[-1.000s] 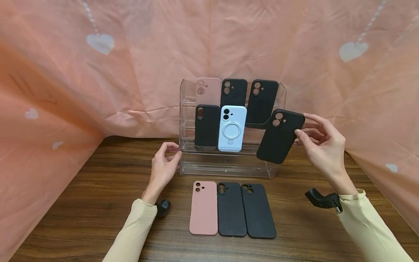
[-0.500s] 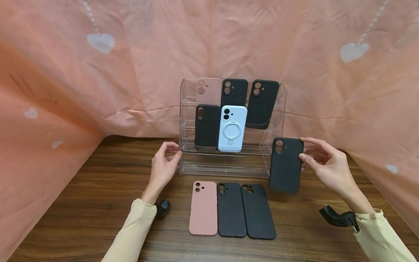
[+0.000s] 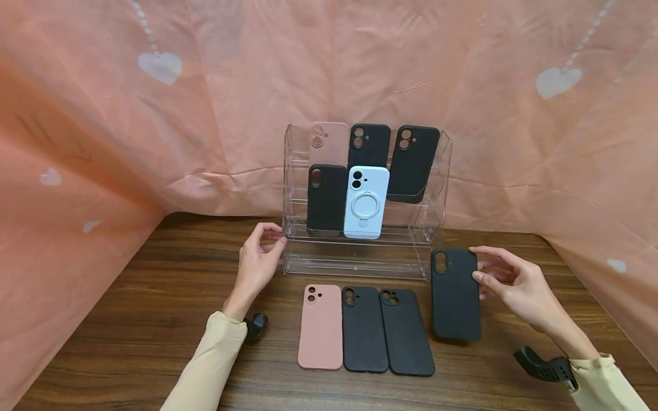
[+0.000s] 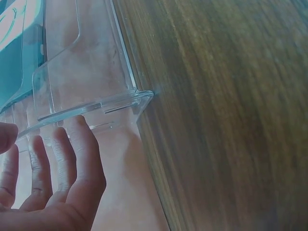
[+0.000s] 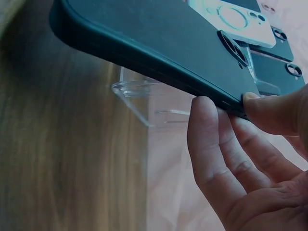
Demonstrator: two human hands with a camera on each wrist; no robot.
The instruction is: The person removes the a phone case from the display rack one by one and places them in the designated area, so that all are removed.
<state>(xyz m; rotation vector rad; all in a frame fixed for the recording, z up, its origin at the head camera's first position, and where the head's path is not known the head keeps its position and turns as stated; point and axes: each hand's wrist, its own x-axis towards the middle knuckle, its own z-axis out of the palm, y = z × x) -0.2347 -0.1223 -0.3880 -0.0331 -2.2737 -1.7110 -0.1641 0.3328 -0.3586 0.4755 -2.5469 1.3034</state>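
Observation:
My right hand (image 3: 519, 291) pinches a black phone case (image 3: 454, 297) by its upper right edge, thumb in front and fingers behind. In the right wrist view that case (image 5: 149, 45) slants across the picture, its camera ring towards the thumb. Its lower end is low over the table, right of the row; contact is hard to tell. At the left side of a clear acrylic display stand (image 3: 354, 267), my left hand (image 3: 259, 260) holds the side edge with curled fingers and thumb. A pink case (image 3: 320, 328) and two black cases (image 3: 365, 331), (image 3: 407, 334) lie side by side before the stand.
On the stand's upper tier lean a pink case (image 3: 329, 145) and two black ones (image 3: 369, 148), (image 3: 413, 165). Below them stand a black case (image 3: 327, 200) and a light blue case (image 3: 366, 222) with a ring. Peach cloth (image 3: 247, 114) hangs behind the wooden table (image 3: 169, 297).
My right hand has brought the black phone case down and slightly right, from the stand's right front to low over the table, turning it more upright. My left hand has stayed put.

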